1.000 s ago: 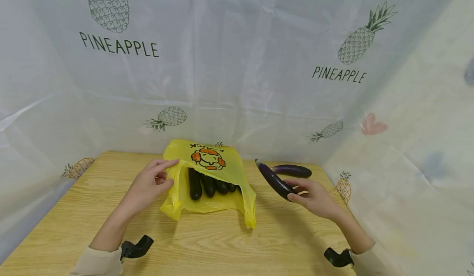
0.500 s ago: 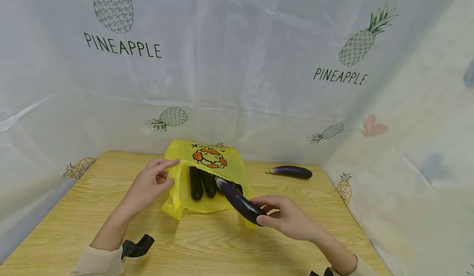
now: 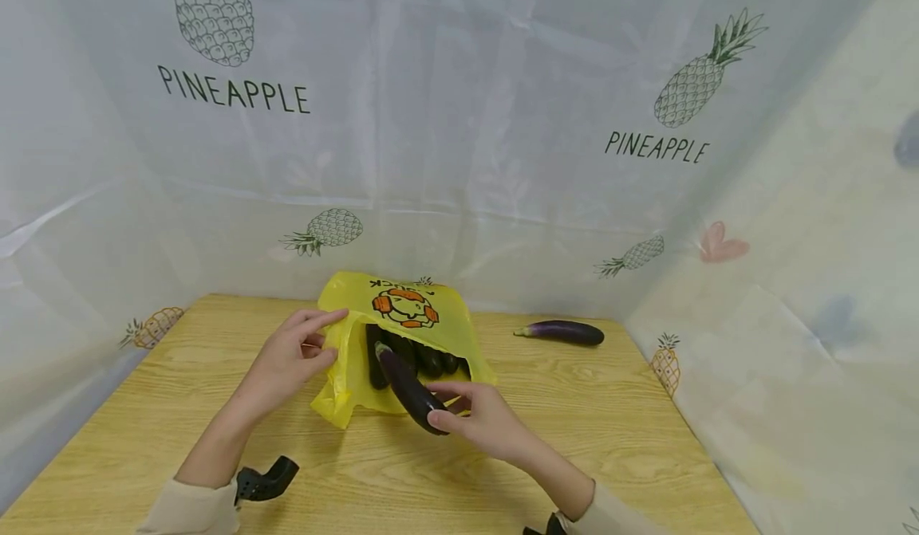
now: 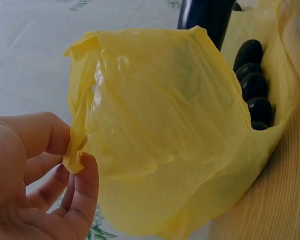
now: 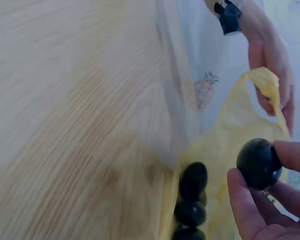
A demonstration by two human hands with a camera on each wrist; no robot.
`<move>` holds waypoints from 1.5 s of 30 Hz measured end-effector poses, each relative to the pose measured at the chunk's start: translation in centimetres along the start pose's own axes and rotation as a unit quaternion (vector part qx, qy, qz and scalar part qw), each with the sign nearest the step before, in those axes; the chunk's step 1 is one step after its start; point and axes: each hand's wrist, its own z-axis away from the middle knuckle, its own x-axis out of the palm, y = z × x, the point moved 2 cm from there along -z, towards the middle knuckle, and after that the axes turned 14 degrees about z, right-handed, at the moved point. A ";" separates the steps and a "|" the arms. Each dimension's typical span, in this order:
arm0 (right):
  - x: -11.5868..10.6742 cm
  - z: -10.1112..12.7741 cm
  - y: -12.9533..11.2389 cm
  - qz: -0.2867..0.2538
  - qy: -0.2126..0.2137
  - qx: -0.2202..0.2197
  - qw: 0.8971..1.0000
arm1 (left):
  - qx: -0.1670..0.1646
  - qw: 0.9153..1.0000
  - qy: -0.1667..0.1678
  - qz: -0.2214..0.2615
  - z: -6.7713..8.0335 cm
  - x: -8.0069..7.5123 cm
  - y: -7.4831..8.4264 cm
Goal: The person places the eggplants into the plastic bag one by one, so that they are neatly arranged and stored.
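A yellow plastic bag (image 3: 431, 305) with a duck print lies on the table, its mouth toward me. Several dark eggplants (image 3: 429, 361) lie side by side inside it. My left hand (image 3: 290, 357) pinches the bag's upper left edge between thumb and fingers, lifting the mouth, as the left wrist view shows. With its fingertips my right hand (image 3: 479, 417) grips another eggplant (image 3: 411, 387) by the rounded end; its stem end points into the bag's mouth, over the ones inside. In the right wrist view that held eggplant (image 5: 259, 164) shows end-on.
One more eggplant (image 3: 563, 332) lies at the back right of the wooden table (image 3: 359, 479). White sheeting with pineapple prints (image 3: 459, 160) hangs behind the table and along both sides.
My right hand has carried the eggplant left from the back right side, and its stem end now overlaps the bag's mouth. My left hand has kept its hold on the bag.
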 end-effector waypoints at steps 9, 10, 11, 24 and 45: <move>3.1 -4.8 -1.1 0.045 0.065 -0.008 0.997 | -0.004 1.000 -0.001 -0.003 0.1 -0.1 0.2; 3.4 -5.3 -1.2 0.049 0.071 -0.008 0.996 | -0.004 1.000 -0.001 -0.002 0.1 -0.1 0.2; 3.7 -5.8 -1.3 0.053 0.076 -0.008 0.996 | -0.004 1.000 -0.002 -0.001 0.1 -0.1 0.2; 7.3 -9.9 -1.5 0.108 0.127 -0.003 0.986 | 0.000 1.000 -0.004 0.000 0.0 -0.2 0.1; 8.5 -10.0 -1.6 0.208 0.119 -0.031 0.970 | 0.002 0.999 -0.034 -0.010 0.1 -0.5 0.3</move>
